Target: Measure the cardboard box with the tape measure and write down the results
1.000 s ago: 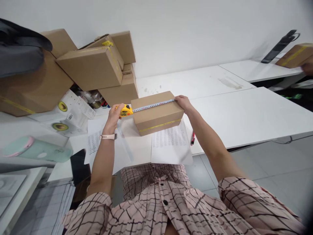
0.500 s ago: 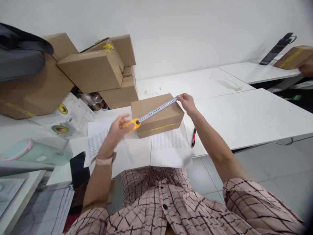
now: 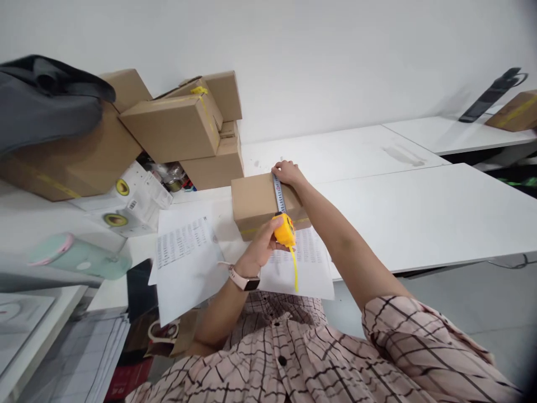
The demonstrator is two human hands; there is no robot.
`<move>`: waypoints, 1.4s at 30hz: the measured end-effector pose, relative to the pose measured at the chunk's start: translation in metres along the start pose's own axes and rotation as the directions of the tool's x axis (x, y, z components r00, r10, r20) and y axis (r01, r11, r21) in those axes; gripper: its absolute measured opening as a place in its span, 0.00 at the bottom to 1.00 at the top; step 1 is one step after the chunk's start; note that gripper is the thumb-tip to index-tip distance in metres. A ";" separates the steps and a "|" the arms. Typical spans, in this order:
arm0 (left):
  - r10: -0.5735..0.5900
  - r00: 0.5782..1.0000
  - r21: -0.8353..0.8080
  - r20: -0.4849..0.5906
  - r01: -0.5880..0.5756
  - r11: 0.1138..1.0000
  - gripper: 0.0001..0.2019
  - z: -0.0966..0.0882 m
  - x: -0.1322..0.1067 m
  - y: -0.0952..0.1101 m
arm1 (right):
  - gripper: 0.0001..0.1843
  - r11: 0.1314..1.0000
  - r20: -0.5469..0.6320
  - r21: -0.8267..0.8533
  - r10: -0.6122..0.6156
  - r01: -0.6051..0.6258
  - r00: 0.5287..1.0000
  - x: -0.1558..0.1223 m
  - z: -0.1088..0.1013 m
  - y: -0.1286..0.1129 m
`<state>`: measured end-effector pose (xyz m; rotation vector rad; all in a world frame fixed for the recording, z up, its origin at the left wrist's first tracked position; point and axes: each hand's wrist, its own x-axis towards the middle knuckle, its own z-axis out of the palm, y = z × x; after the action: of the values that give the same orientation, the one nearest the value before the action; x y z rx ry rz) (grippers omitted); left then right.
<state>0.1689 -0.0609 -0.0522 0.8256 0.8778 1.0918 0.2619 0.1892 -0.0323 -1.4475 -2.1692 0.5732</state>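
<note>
A small brown cardboard box (image 3: 253, 200) with a yellow tape band lies on the white table (image 3: 419, 212), on top of printed sheets. My left hand (image 3: 262, 243) is closed round a yellow tape measure (image 3: 285, 230) at the box's near edge, its yellow strap hanging down. The white tape blade (image 3: 278, 193) runs across the box top from near to far. My right hand (image 3: 287, 172) pins the blade's end at the box's far edge with closed fingers.
Stacked cardboard boxes (image 3: 176, 126) and white packages (image 3: 132, 198) fill the back left. Printed sheets (image 3: 184, 252) lie under and left of the box. A mint green object (image 3: 78, 258) lies at the left. Another box (image 3: 516, 109) sits on a far table at the right.
The tape has swung from lying along the box's length to crossing its width. My left hand brought the case to the near edge; my right hand slid left along the far edge.
</note>
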 end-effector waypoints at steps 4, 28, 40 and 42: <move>0.000 1.000 -0.013 -0.006 0.000 1.000 0.30 0.004 -0.003 -0.011 | 0.16 1.000 0.046 -0.011 -0.022 0.023 0.999 -0.007 0.001 0.003; 0.481 0.827 0.383 -0.292 -0.360 0.851 0.24 -0.086 -0.038 0.038 | 0.35 0.964 -0.269 0.266 0.104 -0.030 0.958 -0.148 -0.039 0.052; 0.589 0.799 0.420 -0.121 -0.496 0.760 0.27 -0.054 -0.011 0.062 | 0.23 0.950 -0.286 -0.278 -0.223 0.142 0.932 -0.077 -0.045 -0.002; 0.485 0.874 0.348 -0.014 -0.451 0.822 0.26 -0.038 -0.019 0.032 | 0.24 0.956 -0.327 -0.267 -0.205 0.118 0.922 -0.074 -0.040 -0.007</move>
<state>0.1185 -0.0664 -0.0366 1.3320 0.9892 1.4470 0.3051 0.1208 -0.0072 -1.3472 -2.0912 -0.0183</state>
